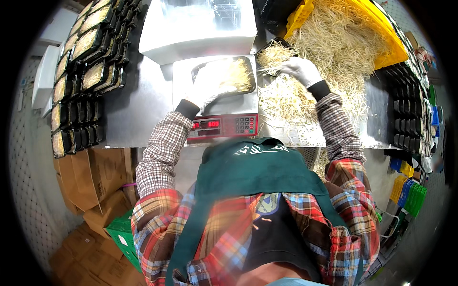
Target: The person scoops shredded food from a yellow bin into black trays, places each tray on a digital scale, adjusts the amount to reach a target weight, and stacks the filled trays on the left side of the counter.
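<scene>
My left hand [211, 84], in a white glove, lies over the left part and near rim of a black plastic tray [253, 77]. Bean sprouts [239, 75] fill the tray's right side, and glare washes out its middle. This tray rests on the steel platform of a digital scale [247, 102] with a red front and lit digits. To the right, my white-gloved right hand [302, 71] has its fingertips at the sprouts of a second black tray [286, 43]. Loose bean sprouts [286, 94] lie below that hand. Whether either hand grips anything is unclear.
A yellow crate [390, 53] spills sprouts onto the metal table [123, 121]. Behind the scale stands a shiny white box [196, 46]. Stacked filled trays [86, 46] line the left side; black trays [408, 121] stand at right. Cardboard boxes [96, 175] sit below left.
</scene>
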### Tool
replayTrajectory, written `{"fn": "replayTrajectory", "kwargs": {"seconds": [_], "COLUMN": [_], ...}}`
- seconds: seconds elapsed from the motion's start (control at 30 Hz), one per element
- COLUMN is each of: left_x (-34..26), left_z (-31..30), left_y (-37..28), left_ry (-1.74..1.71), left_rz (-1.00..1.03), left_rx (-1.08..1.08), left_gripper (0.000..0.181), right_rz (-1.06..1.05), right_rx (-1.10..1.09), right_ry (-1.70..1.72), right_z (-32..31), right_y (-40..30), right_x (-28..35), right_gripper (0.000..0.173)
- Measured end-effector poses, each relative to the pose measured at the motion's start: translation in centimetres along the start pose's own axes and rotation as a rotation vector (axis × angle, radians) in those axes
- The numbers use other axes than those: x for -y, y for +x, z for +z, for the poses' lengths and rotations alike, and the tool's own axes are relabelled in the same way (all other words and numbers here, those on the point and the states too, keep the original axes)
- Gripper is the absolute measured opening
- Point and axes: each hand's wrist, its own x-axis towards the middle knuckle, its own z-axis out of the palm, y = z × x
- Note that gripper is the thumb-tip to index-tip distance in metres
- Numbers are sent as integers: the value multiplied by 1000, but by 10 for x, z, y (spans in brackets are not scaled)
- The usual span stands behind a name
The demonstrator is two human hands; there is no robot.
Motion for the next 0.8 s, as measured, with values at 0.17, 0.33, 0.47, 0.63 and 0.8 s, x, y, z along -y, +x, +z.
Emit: {"fn": "replayTrajectory", "kwargs": {"seconds": [0.17,0.33,0.47,0.63,0.8], "left_x": [-20,-15,-3,-28,25], "left_z": [-20,20,37,-10,-87], "left_y": [-7,-8,-8,3,71], "left_ry": [34,95,121,144,323], "left_rz": [-73,-183,-196,-197,-297], "left_rx": [-60,-207,-252,-143,-260], "left_gripper": [74,50,44,46,31], "right_rz": [273,-191,49,37,246], "right_rx": [133,-564,-585,-519,-850], "right_ry": [-154,310,528,341,503], "right_z": [-32,52,111,68,45], "right_y": [-5,47,82,62,12], "right_x": [19,117,159,150,64], "right_gripper": [36,37,21,27,25]}}
